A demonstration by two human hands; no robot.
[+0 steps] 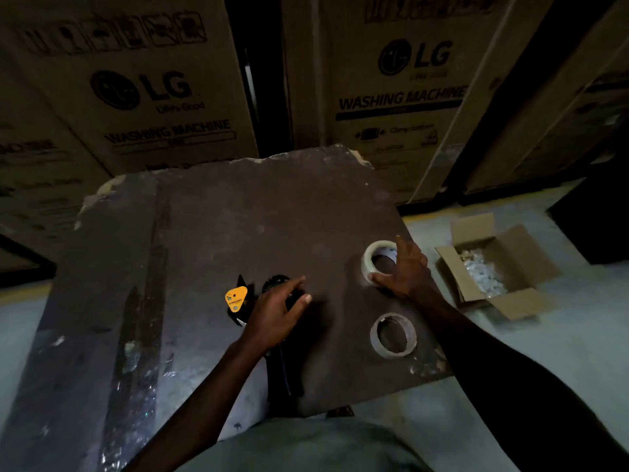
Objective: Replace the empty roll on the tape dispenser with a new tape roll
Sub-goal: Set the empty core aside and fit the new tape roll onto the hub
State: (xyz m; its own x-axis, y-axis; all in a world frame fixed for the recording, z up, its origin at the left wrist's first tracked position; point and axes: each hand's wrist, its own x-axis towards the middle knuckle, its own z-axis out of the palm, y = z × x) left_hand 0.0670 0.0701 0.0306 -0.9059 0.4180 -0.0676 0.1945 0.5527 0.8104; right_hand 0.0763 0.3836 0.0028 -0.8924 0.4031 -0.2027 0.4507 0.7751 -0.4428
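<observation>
A black tape dispenser with an orange plate (237, 298) lies on the dark brown table (238, 212), its handle pointing toward me. My left hand (275, 311) rests over the dispenser's middle, fingers spread, hiding most of its hub. A new pale tape roll (371, 257) lies flat at the table's right side. My right hand (405, 270) is on that roll, thumb on its near rim and fingers along its right side. An empty cardboard core (393, 335) lies flat nearer to me, touched by neither hand.
Large cardboard washing machine boxes (153, 97) stand behind the table. On the floor to the right sits an open small carton (493, 267) with pale bits inside. The table's right edge runs close to both rolls.
</observation>
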